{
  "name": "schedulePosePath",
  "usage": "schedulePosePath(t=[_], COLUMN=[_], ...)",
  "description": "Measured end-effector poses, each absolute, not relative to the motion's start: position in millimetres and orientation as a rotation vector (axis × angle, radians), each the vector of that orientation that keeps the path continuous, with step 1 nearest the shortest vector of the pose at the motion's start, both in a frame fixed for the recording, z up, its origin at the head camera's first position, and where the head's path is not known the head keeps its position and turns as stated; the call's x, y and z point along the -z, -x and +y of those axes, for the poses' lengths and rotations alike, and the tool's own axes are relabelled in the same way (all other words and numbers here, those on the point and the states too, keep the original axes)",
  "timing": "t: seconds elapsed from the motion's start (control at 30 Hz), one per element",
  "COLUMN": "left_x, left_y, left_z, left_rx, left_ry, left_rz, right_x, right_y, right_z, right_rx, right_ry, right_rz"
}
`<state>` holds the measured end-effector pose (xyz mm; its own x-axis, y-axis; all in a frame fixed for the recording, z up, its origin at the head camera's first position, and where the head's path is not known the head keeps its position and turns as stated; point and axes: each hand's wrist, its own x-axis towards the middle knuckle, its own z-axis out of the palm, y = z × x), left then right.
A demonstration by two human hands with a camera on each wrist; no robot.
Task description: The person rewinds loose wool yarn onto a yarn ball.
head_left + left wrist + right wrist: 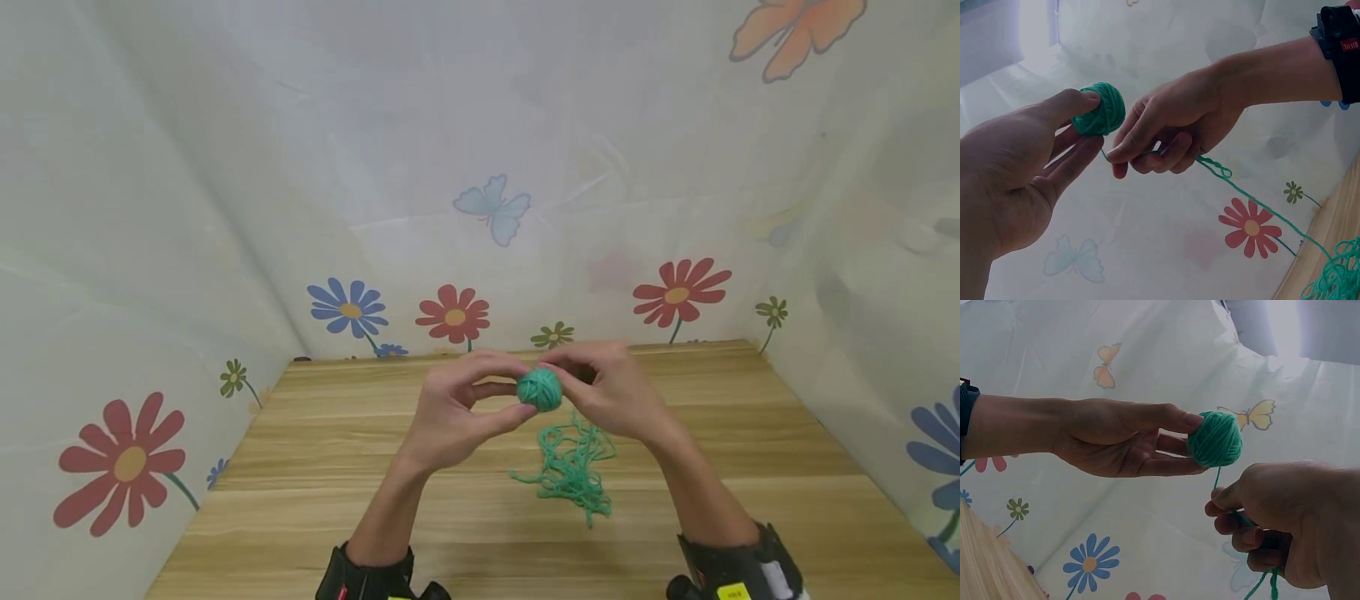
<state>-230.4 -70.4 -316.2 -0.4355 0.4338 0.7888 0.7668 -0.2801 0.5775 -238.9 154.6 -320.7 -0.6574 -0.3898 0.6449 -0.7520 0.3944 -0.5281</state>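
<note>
A small green ball of yarn is held up above the table between the thumb and fingers of my left hand. Close beside it, my right hand pinches the yarn strand that leads off the ball. In the left wrist view the strand passes through the right hand's curled fingers and runs down to a loose tangle of green yarn. That tangle lies on the table, below and between my hands.
The wooden table has a light striped grain. Pale sheeting printed with flowers and butterflies hangs behind it and on both sides. Each wrist wears a black strap; the right wrist's strap has a yellow label.
</note>
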Motion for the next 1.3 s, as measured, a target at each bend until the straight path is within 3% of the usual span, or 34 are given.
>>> schedulePosePath(t=[0.43,1.3], left_x=[320,324], left_y=[234,241], left_z=[-73,-72], left_rx=[1.756,1.663], left_ry=[1.242,1.320], left_rz=[-1.682,-1.770], right_x=[329,312], right_y=[244,219], right_z=[151,158], right_rx=[-1.111,-1.279], right_ry=[-1.421,-1.314], right_rz=[-2.110,-1.890])
